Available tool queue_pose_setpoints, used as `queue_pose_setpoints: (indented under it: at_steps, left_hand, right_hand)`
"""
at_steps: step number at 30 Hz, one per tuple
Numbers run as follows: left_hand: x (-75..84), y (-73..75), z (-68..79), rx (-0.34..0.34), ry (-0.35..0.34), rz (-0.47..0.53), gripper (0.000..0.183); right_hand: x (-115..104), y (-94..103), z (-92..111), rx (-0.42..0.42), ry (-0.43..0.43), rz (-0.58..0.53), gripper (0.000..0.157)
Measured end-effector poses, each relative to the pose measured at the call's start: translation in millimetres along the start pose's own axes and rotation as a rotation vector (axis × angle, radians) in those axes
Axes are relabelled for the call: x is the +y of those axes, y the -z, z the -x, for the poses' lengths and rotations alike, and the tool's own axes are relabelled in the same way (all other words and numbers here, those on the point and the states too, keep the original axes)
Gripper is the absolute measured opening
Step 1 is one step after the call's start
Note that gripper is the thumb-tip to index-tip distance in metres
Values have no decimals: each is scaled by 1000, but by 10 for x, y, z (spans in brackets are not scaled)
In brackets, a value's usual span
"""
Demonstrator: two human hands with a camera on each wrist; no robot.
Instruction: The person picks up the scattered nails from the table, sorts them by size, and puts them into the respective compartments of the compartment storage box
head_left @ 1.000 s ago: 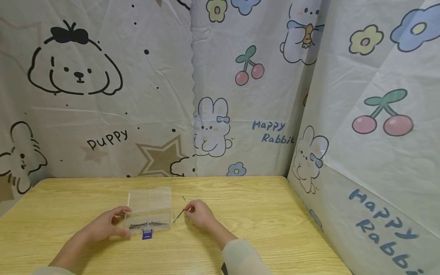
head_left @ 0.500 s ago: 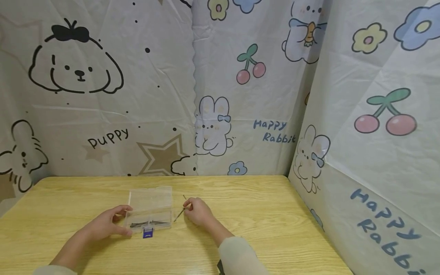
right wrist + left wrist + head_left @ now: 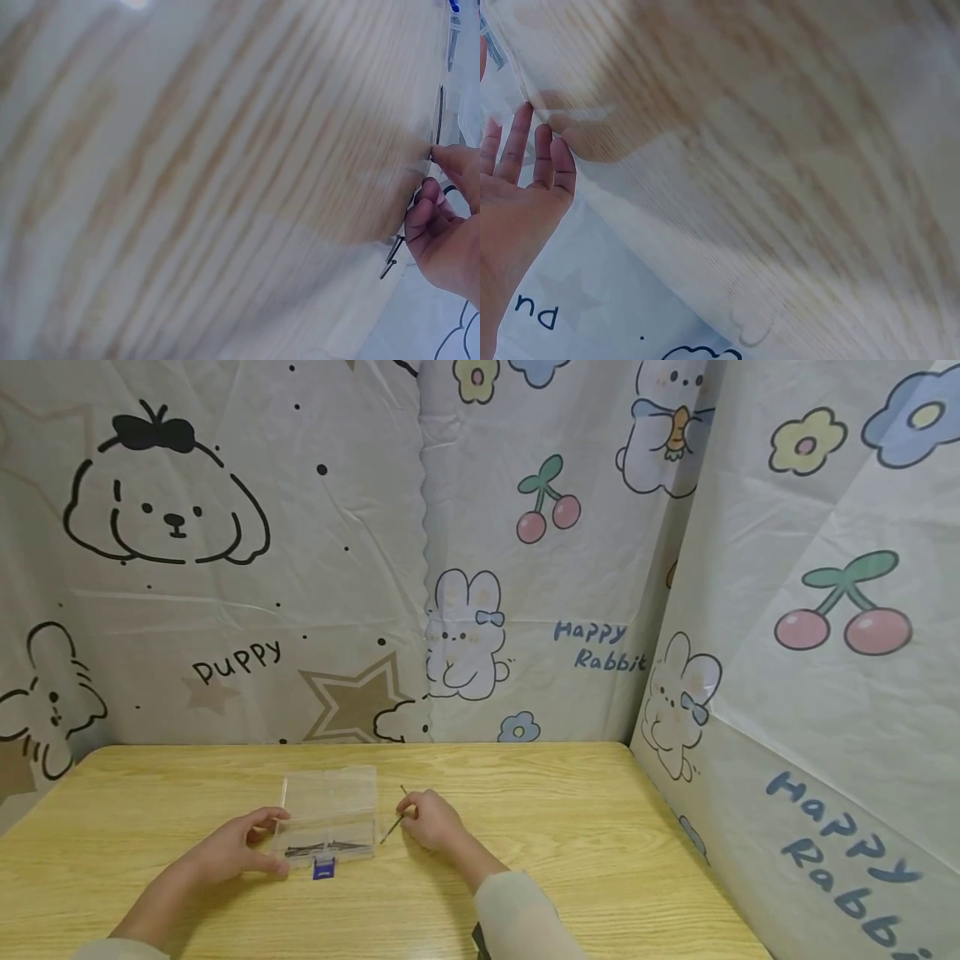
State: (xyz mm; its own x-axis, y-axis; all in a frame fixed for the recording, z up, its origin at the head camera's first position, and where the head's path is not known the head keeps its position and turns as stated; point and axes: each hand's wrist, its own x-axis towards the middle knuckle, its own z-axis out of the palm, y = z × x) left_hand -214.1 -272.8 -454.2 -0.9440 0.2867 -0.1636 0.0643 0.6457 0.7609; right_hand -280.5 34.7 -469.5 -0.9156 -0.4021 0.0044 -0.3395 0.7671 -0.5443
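A clear plastic box (image 3: 330,831) with its lid (image 3: 330,792) raised lies on the table in the head view. Several dark nails (image 3: 348,845) are in its base, behind a blue latch (image 3: 323,868). My left hand (image 3: 228,847) holds the box's left end, thumb at the front corner and fingers farther back. Right of the box, my right hand (image 3: 433,821) pinches a nail (image 3: 390,831) that slants toward the box. Beyond the fingers, another nail end (image 3: 403,790) shows. In the right wrist view, two nail heads (image 3: 393,251) stick out past the curled fingers.
The light wood-grain table (image 3: 600,843) runs back to a printed cloth (image 3: 345,568) hung behind it. Another cloth (image 3: 810,710) closes off the right side. A small dark object (image 3: 480,941) shows beside the right sleeve (image 3: 525,914).
My right fingers have shifted slightly away and to the left, close against the far nail end. The left hand and the box stay put.
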Motion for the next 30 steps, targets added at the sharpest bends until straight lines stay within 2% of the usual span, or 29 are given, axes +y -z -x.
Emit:
queue_pose_setpoints:
  at_steps: [16,24,30]
  left_hand:
    - [-24,4,-7,-1,-21,-2,78]
    - [-11,3,-6,-1,-18,-5,79]
    - [2,8,8,-9,-22,-4,79]
  right_hand:
    - [80,101,55,-7,91,94,7]
    - [162,183,108,-9,105,126,7]
    - [195,227,129,6,85,107,8]
